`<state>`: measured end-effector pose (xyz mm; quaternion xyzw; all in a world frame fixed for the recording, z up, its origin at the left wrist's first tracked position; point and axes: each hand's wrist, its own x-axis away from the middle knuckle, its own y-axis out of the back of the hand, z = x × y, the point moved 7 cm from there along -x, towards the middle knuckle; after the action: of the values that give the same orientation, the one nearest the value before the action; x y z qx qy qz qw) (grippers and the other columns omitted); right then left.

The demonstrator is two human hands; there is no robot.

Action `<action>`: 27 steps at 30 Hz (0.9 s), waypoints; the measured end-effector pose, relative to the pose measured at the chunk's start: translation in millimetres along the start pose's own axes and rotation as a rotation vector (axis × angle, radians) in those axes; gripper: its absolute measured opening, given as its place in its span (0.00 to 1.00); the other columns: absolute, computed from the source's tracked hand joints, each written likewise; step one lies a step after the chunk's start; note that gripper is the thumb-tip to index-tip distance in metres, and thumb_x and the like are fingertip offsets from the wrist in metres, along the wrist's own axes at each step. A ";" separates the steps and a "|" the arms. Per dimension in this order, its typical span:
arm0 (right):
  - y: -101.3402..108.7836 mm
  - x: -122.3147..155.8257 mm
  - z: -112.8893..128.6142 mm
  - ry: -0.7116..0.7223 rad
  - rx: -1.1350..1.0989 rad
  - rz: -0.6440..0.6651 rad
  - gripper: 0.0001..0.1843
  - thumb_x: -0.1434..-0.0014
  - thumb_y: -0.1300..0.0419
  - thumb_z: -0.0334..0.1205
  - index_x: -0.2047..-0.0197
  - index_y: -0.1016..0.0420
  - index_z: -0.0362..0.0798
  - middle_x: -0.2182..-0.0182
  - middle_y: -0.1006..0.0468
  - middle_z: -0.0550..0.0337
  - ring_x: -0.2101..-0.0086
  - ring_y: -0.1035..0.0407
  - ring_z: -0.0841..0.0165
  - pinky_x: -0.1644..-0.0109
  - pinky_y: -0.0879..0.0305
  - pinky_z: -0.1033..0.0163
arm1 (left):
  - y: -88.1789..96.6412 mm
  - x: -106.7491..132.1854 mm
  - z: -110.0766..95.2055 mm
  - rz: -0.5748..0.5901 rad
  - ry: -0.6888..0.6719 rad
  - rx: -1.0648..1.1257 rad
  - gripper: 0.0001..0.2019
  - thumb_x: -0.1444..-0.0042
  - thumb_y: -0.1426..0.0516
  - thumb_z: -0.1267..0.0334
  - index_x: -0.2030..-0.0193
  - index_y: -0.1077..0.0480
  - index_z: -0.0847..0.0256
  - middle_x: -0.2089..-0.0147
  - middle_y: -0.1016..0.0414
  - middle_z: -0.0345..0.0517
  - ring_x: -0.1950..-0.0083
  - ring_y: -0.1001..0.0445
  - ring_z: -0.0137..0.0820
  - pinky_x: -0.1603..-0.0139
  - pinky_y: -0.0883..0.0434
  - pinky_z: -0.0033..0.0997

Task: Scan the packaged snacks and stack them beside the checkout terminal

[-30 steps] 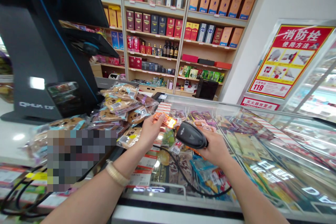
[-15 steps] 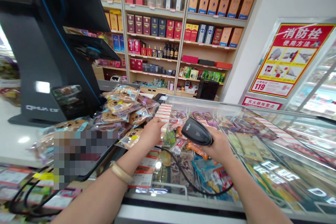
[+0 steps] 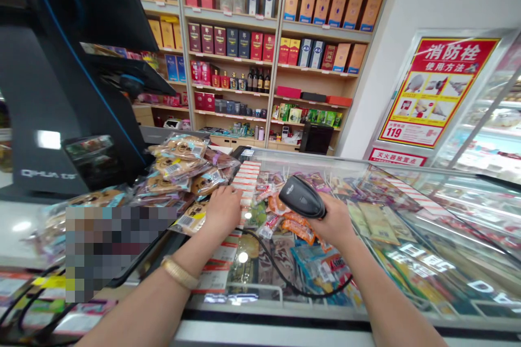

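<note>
My right hand (image 3: pixel 334 220) is closed around a black barcode scanner (image 3: pixel 301 197), holding it above the glass-topped counter. The scanner's head points left, towards my left hand (image 3: pixel 223 209). That hand is closed, with its fingers bent down at the right edge of a heap of packets. Its fingertips are hidden, so what they hold, if anything, cannot be made out. Beside it lies a clear snack packet (image 3: pixel 193 218) with a brown cartoon face and a yellow patch. More such packets (image 3: pixel 179 165) are piled behind. A black cable (image 3: pixel 280 276) loops over the glass below the scanner.
A dark checkout terminal (image 3: pixel 81 92) stands at the left, near a blurred-out flat device (image 3: pixel 118 249). Bagged snacks (image 3: pixel 321 265) lie beneath the glass. Price strips (image 3: pixel 246 176) run along the counter. Behind are shelves of boxes (image 3: pixel 244 43) and a red wall sign (image 3: pixel 439 92).
My left hand has moved left and slightly nearer, to the packet heap, with its fingers bent further down. The scanner stays in my right hand. The whole view has shifted slightly.
</note>
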<state>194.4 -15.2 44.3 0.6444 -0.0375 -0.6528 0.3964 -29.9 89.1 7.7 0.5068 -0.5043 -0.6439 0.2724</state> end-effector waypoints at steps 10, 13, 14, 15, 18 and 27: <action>3.0 -1.2 0.3 -0.013 0.033 -0.013 0.10 0.46 0.42 0.44 0.65 0.24 0.49 0.71 0.20 0.55 0.70 0.25 0.63 0.67 0.32 0.63 | -16.3 18.4 -55.4 0.145 -0.180 0.452 0.15 0.45 0.44 0.49 0.67 0.27 0.60 0.64 0.24 0.49 0.62 0.27 0.37 0.62 0.34 0.32; 3.5 -1.7 0.6 -0.013 0.033 -0.014 0.10 0.46 0.42 0.44 0.64 0.24 0.49 0.71 0.20 0.55 0.71 0.25 0.63 0.67 0.32 0.63 | -19.8 20.3 -56.7 0.171 -0.175 0.514 0.11 0.50 0.40 0.54 0.68 0.28 0.60 0.65 0.24 0.47 0.62 0.27 0.38 0.62 0.36 0.32; 3.7 -2.0 0.7 -0.014 0.032 -0.014 0.10 0.46 0.42 0.44 0.64 0.24 0.49 0.71 0.20 0.55 0.71 0.25 0.63 0.67 0.32 0.64 | -21.5 20.5 -56.3 0.192 -0.181 0.549 0.10 0.53 0.39 0.56 0.69 0.29 0.60 0.65 0.25 0.46 0.62 0.28 0.37 0.62 0.36 0.32; 3.8 -2.2 0.8 -0.015 0.029 -0.014 0.09 0.46 0.42 0.44 0.65 0.25 0.49 0.72 0.20 0.55 0.71 0.25 0.63 0.68 0.32 0.64 | -23.1 20.7 -56.1 0.214 -0.194 0.587 0.10 0.55 0.38 0.58 0.69 0.30 0.60 0.66 0.25 0.44 0.63 0.28 0.36 0.63 0.36 0.31; 4.0 -2.5 1.0 -0.016 0.022 -0.015 0.08 0.47 0.42 0.43 0.66 0.25 0.49 0.72 0.20 0.56 0.71 0.26 0.64 0.68 0.33 0.64 | -25.9 21.3 -56.5 0.257 -0.224 0.730 0.13 0.61 0.36 0.63 0.68 0.33 0.59 0.68 0.28 0.38 0.66 0.31 0.31 0.65 0.37 0.28; 7.4 0.0 -4.3 -0.041 0.004 -0.066 0.10 0.47 0.43 0.43 0.63 0.25 0.49 0.70 0.20 0.54 0.70 0.25 0.62 0.64 0.30 0.62 | -12.0 10.1 -42.0 0.214 0.102 1.660 0.22 0.61 0.32 0.63 0.58 0.31 0.59 0.58 0.22 0.45 0.59 0.24 0.33 0.59 0.30 0.30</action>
<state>201.6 -18.3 47.7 0.6326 -0.0253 -0.6785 0.3726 7.6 68.8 -6.3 0.5207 -0.8469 -0.0105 -0.1070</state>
